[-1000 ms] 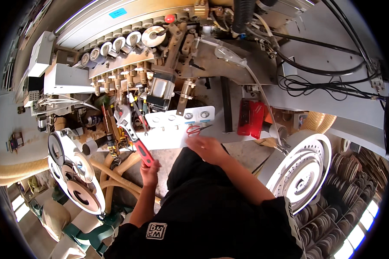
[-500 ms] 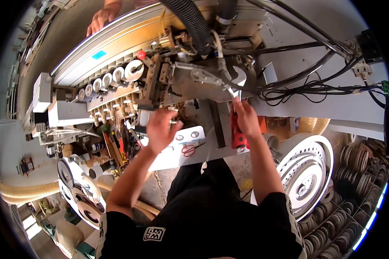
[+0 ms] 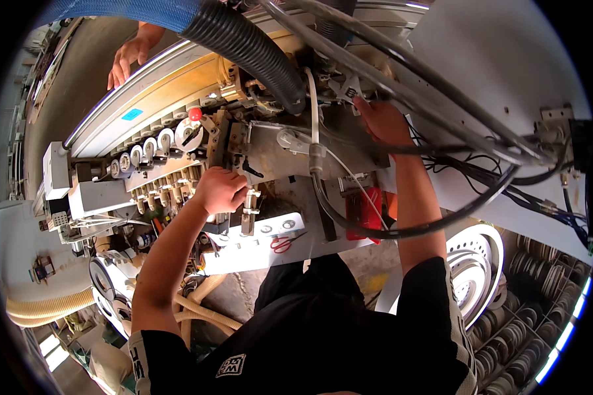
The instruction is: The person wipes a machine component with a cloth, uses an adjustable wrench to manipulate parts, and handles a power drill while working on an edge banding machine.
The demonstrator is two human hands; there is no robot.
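Note:
My right hand [image 3: 381, 122] reaches far into the machine, closed round an adjustable wrench [image 3: 350, 91]. The wrench's jaw end sits among metal parts behind the dark cables, so I cannot tell whether it touches a fitting. My left hand [image 3: 221, 191] is closed at the machine's near edge, beside a row of brass-coloured fittings [image 3: 171, 186]; what its fingers grip, if anything, is hidden. Close to that hand lies a small black lever [image 3: 252, 168]. On the white panel [image 3: 257, 258] in front of me, red-handled scissors [image 3: 281, 244] lie beside round dials [image 3: 288, 224].
A black ribbed hose [image 3: 244, 56] and thick dark cables [image 3: 435, 72] cross above the work area. A red tray [image 3: 364, 214] is at the panel's right end. Another person's hand [image 3: 130, 59] rests by the far rail. White wheels [image 3: 471, 270] stand at right.
My right hand has carried the wrench farther away, deeper among the cables. My left hand has moved left and closed at the machine. The view has shifted, with the hose now larger.

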